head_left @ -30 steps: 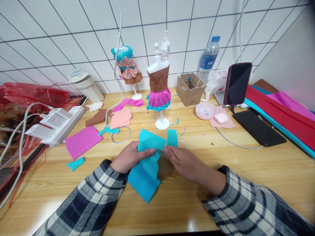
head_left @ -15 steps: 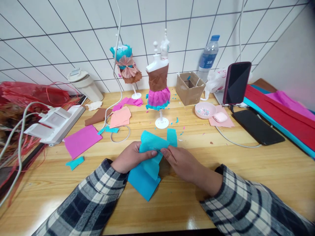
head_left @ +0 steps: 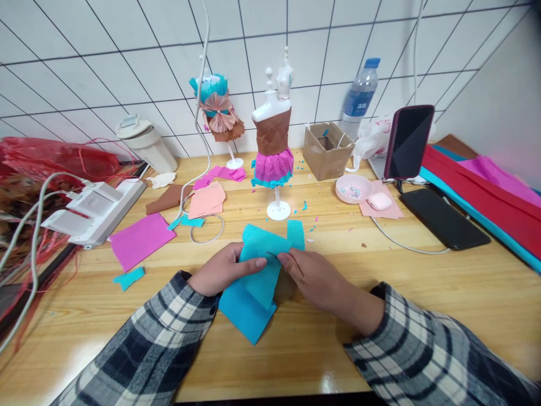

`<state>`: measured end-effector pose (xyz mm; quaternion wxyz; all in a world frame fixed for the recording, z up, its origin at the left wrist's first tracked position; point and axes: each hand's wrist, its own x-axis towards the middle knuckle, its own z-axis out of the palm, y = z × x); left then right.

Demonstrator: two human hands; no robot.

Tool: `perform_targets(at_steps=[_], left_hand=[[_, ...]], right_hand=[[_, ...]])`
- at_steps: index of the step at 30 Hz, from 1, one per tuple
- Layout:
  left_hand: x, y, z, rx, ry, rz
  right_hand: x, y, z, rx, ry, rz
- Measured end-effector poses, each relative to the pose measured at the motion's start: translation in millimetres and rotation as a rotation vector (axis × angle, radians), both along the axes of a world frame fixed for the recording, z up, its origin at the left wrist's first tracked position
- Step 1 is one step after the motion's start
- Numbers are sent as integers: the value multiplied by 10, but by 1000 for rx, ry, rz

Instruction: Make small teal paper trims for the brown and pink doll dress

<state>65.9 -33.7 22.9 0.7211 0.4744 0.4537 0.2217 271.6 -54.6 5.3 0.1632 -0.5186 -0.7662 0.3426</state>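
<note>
Teal crepe paper (head_left: 260,282) is between my hands over the front of the table, its lower part folded and a deeper blue. My left hand (head_left: 224,268) grips it from the left, thumb lying on top. At its right edge my right hand (head_left: 310,276) is closed, thumb and forefinger pinching the paper. A short dark line runs between the two thumbs; whether it is a tear or a thin tool I cannot tell. Just behind lies a small teal strip (head_left: 296,234). Beyond stands a white mini dress form (head_left: 274,135) wearing a brown top and a pink skirt with teal trim.
Pink paper (head_left: 142,239), peach paper (head_left: 207,200) and a power strip (head_left: 107,214) lie left. A second dressed form (head_left: 222,113), a cardboard box (head_left: 327,155) and a bottle (head_left: 360,93) stand behind. Right are a bead dish (head_left: 354,189), phone (head_left: 443,219) and paper rolls (head_left: 486,197).
Both hands keep their hold on the teal paper. My left thumb has drawn back slightly to the left, and the paper below it lies a little flatter. The camera view has shifted slightly.
</note>
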Motion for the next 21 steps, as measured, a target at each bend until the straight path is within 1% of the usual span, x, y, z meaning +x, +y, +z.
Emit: perform_targets(at_steps=[3,7,12,16,21], left_hand=[[-22,-5,-8,-47,-69,31],[-13,-8,-24,-80,-49,49],[-8,1,-35,-53,-44,37],[-4,5,-39,-41,-19,31],[4,12,-62,31,8,49]], right_hand=[[16,7,22,-22,47,25],[33,2,50,-42,60,38],[72,12,83,-57,84,35],[98,31,102,-46,58,23],[97,30,119,-19,-1,32]])
